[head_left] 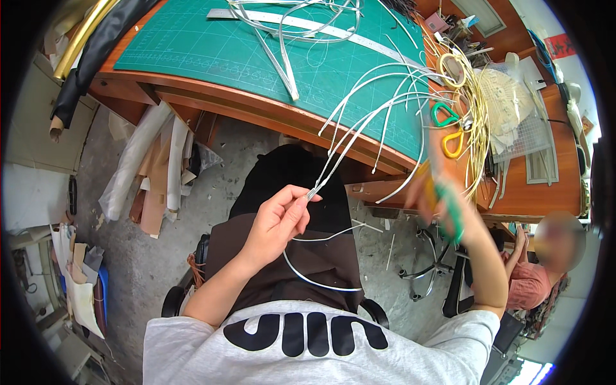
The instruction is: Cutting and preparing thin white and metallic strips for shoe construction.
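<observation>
Above my lap, my left hand pinches a small bundle of silvery-white cords between thumb and fingers. Their loose strands arch up over the table edge, and a tail end hangs across my dark clothing. Off to the right, my right hand is smeared by motion. It is closed on scissors with green and yellow handles, whose blades blur upward, apart from the left hand. A second pair of green and yellow scissors lies on the table just beyond, among the cords.
A green cutting mat covers the wooden table, bearing a metal ruler and looped cords. Gold cords pile up at the right. Black and gold rolls lean at the left. Another person sits at the right, near an office-chair base.
</observation>
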